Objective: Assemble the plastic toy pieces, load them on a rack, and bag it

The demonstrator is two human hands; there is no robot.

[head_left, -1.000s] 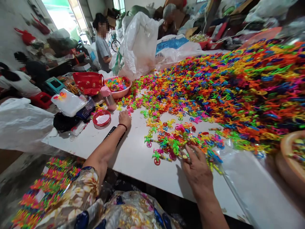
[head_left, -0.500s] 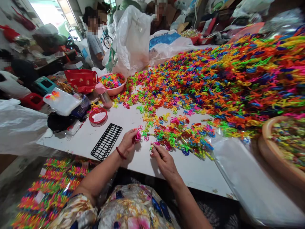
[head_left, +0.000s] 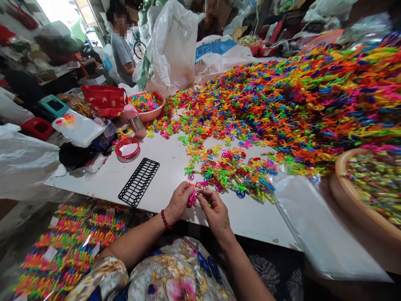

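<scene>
My left hand (head_left: 180, 201) is closed, thumb and fingers pinching a pink plastic toy piece (head_left: 192, 198) near the table's front edge. Right against it, my right hand (head_left: 216, 211) is closed too, its fingertips at the same piece; what exactly they pinch is partly hidden, with pink and some green or yellow showing. Just beyond the hands lies a loose heap of small coloured plastic pieces (head_left: 224, 170), with wheel-like rings among them. A black plastic grid (head_left: 139, 182) lies flat on the white table (head_left: 169, 167), left of my left hand.
A huge pile of coloured pieces (head_left: 282, 104) covers the back right. A tan tub (head_left: 340, 184) and clear plastic bags (head_left: 316, 221) are at right. At left stand a red basket (head_left: 127, 154), a pink-topped flask (head_left: 135, 121) and a pink basin (head_left: 153, 113). A person (head_left: 120, 50) stands beyond.
My hands, apart before, have come together nearer to my body. The left moved right and down with its pink piece, and both now meet at it. The view has shifted slightly.
</scene>
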